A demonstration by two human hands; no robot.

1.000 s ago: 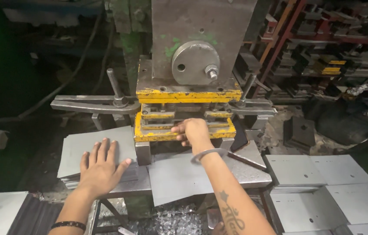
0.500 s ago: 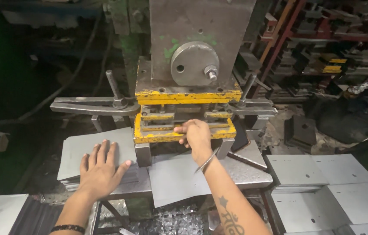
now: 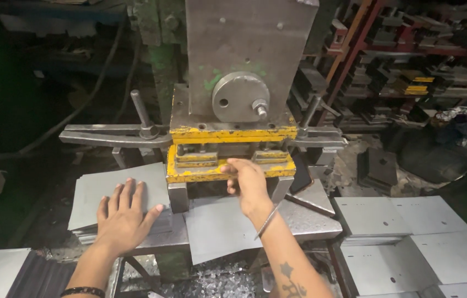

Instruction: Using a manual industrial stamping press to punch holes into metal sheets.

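A grey metal sheet [image 3: 219, 226] lies under the yellow press die [image 3: 228, 160], the right hand [image 3: 247, 182] pinching its far edge. The left hand [image 3: 123, 215] rests flat, fingers spread (gripping nothing), on a sheet stack [image 3: 101, 190].

A grey metal sheet [image 3: 217, 229] lies flat, its far edge tucked under the yellow die; a stack of grey sheets [image 3: 109, 193] rests left.

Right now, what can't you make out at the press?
Head view only:
- Right hand fingertips: hidden, curled at the yellow steel die block.
- Die opening: hidden behind that hand.
- Grey sheet-metal stack under left hand: count unreadable.
- Dark shelves: contents too dim.
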